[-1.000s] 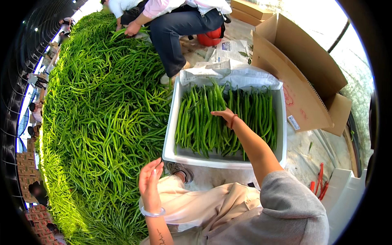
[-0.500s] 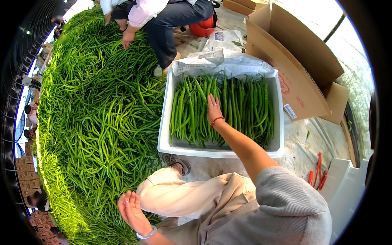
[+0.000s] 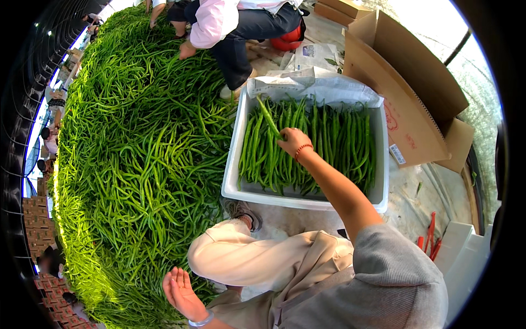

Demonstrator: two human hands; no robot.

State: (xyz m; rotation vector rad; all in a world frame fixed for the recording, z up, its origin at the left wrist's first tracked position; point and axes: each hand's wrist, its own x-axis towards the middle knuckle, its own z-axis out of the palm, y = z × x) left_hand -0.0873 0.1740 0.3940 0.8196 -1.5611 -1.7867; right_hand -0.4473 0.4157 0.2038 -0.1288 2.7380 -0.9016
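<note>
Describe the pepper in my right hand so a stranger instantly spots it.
Beside the huge pepper heap sits a white box of green peppers. Your right hand is over it. The held pepper juts from its grip, slanting toward the box's far left corner, while its neighbours lie roughly front to back.

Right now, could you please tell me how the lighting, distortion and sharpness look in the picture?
Head view: glare bleaches the pale surface behind the open cardboard box, whose long edges bow; head view: bright light yellows the pepper heap along its left edge; head view: the left hand and right hand look fairly sharp, the stacked boxes at far left softer.
</note>
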